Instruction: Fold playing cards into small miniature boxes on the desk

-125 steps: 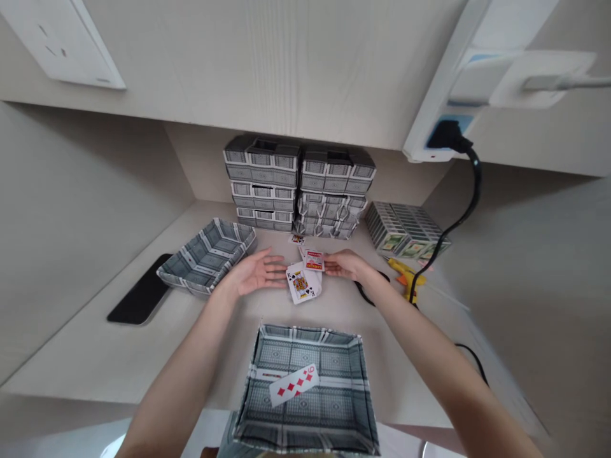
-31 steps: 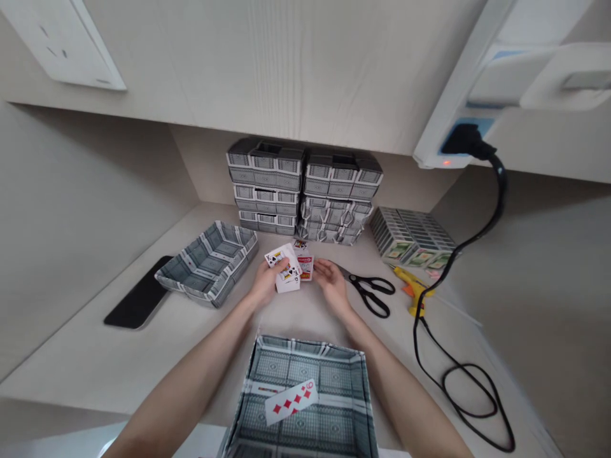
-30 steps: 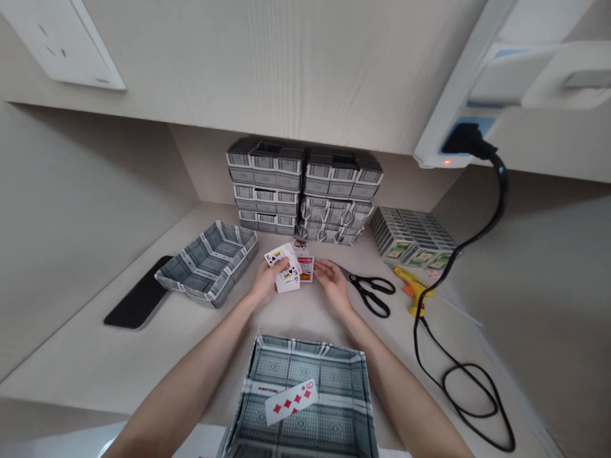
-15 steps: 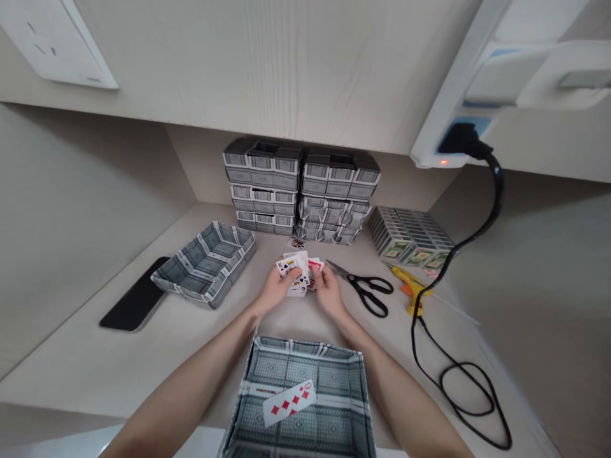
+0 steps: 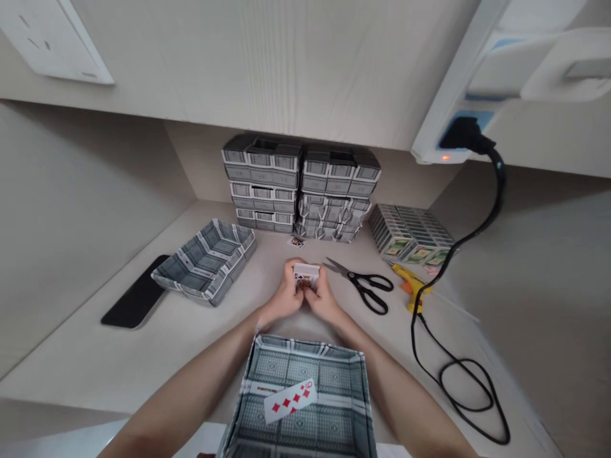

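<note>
Both long edges of a deck of cards (image 5: 306, 272) are gripped over the tabletop (image 5: 114, 362), the left hand (image 5: 287, 291) closed around one side and the right hand (image 5: 323, 294) around the other. Just beyond them lies a loose face card (image 5: 296, 242), scissors (image 5: 365, 283) rest near the right hand, and a diamond card (image 5: 291, 402) lies inside the nearest patterned tray (image 5: 337, 407)

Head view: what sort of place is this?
Probably a craft corner on a desk: scissors and a yellow glue gun lie out, and stacked boxes patterned like card backs stand at the rear.
</note>
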The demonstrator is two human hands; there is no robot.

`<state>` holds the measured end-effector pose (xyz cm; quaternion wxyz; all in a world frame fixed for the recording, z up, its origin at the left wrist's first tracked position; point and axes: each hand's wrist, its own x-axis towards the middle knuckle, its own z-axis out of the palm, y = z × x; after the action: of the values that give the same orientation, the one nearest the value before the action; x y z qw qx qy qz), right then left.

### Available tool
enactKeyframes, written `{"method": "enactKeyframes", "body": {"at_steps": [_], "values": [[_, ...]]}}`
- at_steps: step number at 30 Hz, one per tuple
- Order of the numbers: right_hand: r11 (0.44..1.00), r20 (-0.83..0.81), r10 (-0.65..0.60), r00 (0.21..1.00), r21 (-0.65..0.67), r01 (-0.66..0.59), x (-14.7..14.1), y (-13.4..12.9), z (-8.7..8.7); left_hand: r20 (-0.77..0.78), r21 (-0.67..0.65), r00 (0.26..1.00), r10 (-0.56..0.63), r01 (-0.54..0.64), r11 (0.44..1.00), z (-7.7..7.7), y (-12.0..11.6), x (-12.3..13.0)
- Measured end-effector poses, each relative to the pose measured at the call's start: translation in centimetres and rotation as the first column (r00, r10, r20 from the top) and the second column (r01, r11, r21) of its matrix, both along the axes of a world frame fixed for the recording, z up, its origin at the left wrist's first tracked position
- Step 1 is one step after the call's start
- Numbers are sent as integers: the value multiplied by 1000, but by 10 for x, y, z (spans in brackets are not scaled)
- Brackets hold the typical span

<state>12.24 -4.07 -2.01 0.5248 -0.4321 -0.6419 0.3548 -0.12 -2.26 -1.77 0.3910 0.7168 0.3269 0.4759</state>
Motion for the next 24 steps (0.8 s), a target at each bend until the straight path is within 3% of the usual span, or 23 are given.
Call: {"method": "enactKeyframes", "body": {"at_steps": [3, 7, 13, 16, 19, 21, 24], "values": [[998, 23, 25, 999, 53, -26, -1, -3, 2, 45, 47, 999, -4, 2, 999, 1, 0, 2], [999, 39, -2, 999, 47, 0, -2, -1, 3, 127, -44, 992, 18, -13, 999, 2, 2, 1], [999, 41, -37, 998, 35, 35, 0, 0, -4, 30, -138, 998, -59, 63, 988, 1, 1, 1], [998, 79, -57, 995, 6, 57, 3, 2, -3, -14, -198, 1000, -14, 11, 980, -2, 5, 0], [988, 101, -107, 989, -103, 117, 7, 8, -1, -58, -247, 998, 25, -39, 968, -2, 8, -1], [975, 16, -124, 992, -186, 125, 10, 12, -1, -46, -215, 998, 36, -45, 975, 2, 9, -3], [961, -262, -136, 955, -269, 63, 15, 18, -3, 67, -64, 991, 113, -109, 992, 18, 7, -13]]}}
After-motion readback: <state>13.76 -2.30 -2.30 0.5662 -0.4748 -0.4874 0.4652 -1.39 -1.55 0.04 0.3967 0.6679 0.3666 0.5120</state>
